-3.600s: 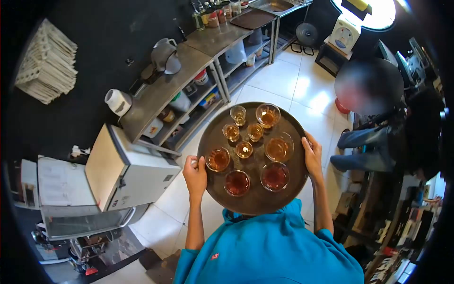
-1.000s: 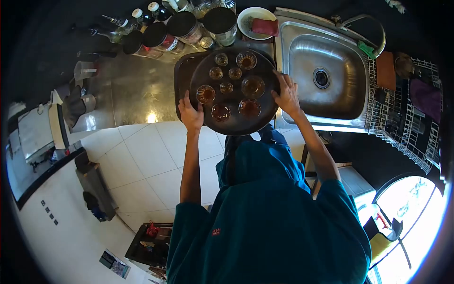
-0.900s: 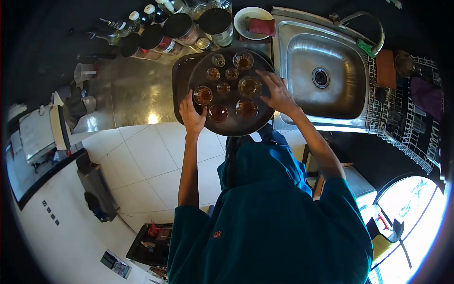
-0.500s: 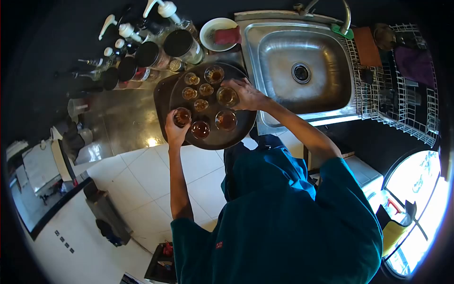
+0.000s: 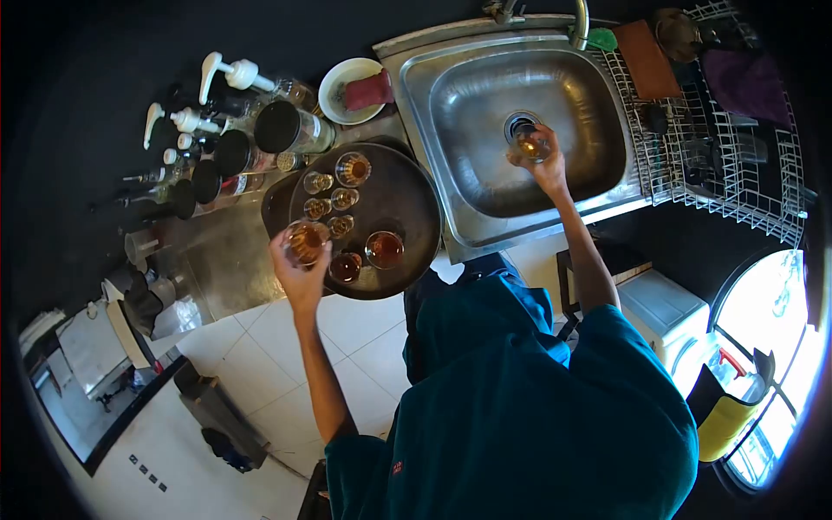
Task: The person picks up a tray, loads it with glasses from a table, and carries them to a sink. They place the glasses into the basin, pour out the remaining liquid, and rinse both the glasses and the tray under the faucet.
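Observation:
My right hand is closed around a glass with a little amber liquid. It is above the steel sink, close to the drain. At the round dark tray, my left hand grips a ridged glass of brown liquid over the tray's left edge. Still on the tray are a dark-filled glass, a wider glass of reddish-brown liquid, a ridged glass at the back and several small glasses with amber liquid.
Lidded jars and pump bottles line the wall at the left. A white bowl with a red cloth stands behind the tray. Right of the sink is a wire dish rack; a tap rises behind the sink.
My right hand has carried its glass from the tray to the right, over the sink. The left hand has lifted its glass slightly. The view has shifted, too.

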`<state>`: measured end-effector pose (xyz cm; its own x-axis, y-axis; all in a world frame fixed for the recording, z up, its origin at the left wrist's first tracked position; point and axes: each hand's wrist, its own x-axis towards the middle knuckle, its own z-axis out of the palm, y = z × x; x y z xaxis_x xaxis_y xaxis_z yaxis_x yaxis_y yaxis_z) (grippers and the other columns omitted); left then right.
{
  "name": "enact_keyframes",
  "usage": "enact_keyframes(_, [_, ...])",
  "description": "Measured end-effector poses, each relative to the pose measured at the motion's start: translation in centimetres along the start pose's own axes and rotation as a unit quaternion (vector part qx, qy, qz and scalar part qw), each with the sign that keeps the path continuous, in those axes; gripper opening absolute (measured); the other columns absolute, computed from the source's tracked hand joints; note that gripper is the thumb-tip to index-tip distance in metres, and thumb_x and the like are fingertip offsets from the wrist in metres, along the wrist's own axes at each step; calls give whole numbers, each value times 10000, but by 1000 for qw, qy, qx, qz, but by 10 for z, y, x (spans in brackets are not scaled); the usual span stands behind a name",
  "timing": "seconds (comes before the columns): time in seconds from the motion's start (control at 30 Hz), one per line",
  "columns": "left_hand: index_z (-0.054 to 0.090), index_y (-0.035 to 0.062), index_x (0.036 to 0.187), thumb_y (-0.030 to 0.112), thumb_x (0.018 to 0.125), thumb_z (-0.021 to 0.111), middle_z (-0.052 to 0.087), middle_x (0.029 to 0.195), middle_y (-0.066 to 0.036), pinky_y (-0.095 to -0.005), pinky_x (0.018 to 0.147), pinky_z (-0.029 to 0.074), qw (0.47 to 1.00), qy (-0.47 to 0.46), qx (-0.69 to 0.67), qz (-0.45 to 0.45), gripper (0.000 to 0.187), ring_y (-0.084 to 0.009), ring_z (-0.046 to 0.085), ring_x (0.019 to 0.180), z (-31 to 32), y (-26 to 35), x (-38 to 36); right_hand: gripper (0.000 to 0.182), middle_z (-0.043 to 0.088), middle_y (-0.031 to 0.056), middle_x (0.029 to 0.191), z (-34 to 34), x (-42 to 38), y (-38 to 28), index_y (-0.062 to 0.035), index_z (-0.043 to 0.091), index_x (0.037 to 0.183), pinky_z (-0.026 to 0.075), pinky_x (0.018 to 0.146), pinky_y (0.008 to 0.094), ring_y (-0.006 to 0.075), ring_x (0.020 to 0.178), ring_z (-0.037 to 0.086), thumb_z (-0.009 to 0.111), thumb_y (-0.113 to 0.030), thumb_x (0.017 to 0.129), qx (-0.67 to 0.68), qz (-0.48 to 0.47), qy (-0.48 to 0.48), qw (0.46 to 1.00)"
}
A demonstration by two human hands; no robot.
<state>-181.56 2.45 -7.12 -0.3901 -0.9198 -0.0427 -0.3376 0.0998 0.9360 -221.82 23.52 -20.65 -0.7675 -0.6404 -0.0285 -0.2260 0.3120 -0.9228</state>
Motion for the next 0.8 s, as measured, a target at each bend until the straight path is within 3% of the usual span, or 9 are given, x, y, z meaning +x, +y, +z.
enact_keyframes(0.13, [464, 5, 1219, 73, 723, 826, 571, 1170, -130, -318, 952, 464, 996, -85, -22, 10, 618, -211, 583, 1083, 80, 10, 18, 825, 630, 151, 1092, -27, 19, 79, -79, 428, 1271, 502, 869, 406, 329, 1003, 643, 845, -272, 585, -114, 51, 64, 990])
enact_keyframes(0.2, [483, 27, 1214, 75, 736, 814, 602, 1096, -103, -319, 921, 487, 985, -137, 80, 68, 583, -193, 615, 1034, 130, 21, 31, 835, 618, 157, 1109, -33, 25, 113, -65, 387, 1284, 497, 875, 416, 338, 1010, 639, 832, -246, 600, -116, 74, 93, 986])
enact_keyframes(0.27, [523, 13, 1181, 156, 709, 843, 628, 1064, -120, -315, 904, 495, 973, -163, 132, 100, 588, -208, 635, 1000, 181, 25, 42, 854, 606, 165, 1138, -41, 29, 117, -54, 363, 1287, 494, 879, 428, 356, 1027, 626, 834, -245, 601, -125, 83, 68, 986])
enact_keyframes(0.4, [533, -8, 1161, 209, 685, 853, 669, 1053, -159, -346, 834, 517, 962, -257, 72, 60, 613, -266, 663, 961, 279, -14, 67, 835, 593, 168, 1185, -51, 33, 128, -68, 394, 1276, 473, 912, 448, 375, 1080, 592, 842, -264, 599, -181, 115, 39, 976])
enact_keyframes(0.47, [554, -3, 1154, 236, 677, 846, 666, 1058, -168, -366, 830, 520, 951, -284, 115, 47, 608, -305, 663, 955, 312, -18, 78, 830, 588, 165, 1200, -55, 34, 124, -76, 403, 1277, 464, 922, 454, 375, 1101, 580, 842, -270, 599, -189, 131, 33, 973])
enact_keyframes(0.53, [572, 5, 1153, 275, 672, 833, 658, 1076, -184, -393, 866, 510, 916, -310, 253, 40, 610, -341, 642, 1001, 332, -28, 85, 825, 575, 154, 1240, -52, 29, 126, -96, 419, 1290, 452, 939, 444, 358, 1144, 559, 839, -302, 610, -235, 152, 33, 960])
enact_keyframes(0.57, [586, 11, 1155, 325, 667, 824, 652, 1096, -193, -411, 911, 492, 904, -322, 280, 21, 627, -355, 612, 1062, 341, -33, 88, 820, 575, 130, 1241, -50, 29, 133, -130, 436, 1303, 445, 925, 490, 343, 1156, 551, 841, -343, 622, -231, 155, 34, 960])
enact_keyframes(0.7, [596, 17, 1153, 362, 662, 828, 652, 1112, -192, -389, 941, 478, 870, -335, 360, 42, 644, -348, 612, 1041, 360, -53, 91, 809, 549, 98, 1250, -44, 16, 123, -204, 473, 1322, 385, 939, 577, 326, 1192, 509, 847, -381, 627, -295, 169, 52, 939])
enact_keyframes(0.8, [596, 25, 1159, 359, 679, 819, 646, 1124, -182, -387, 943, 476, 828, -361, 429, 21, 625, -337, 612, 1035, 366, -51, 94, 835, 508, 103, 1298, -41, 14, 115, -234, 462, 1365, 364, 966, 548, 325, 1210, 478, 841, -390, 636, -358, 191, 30, 913])
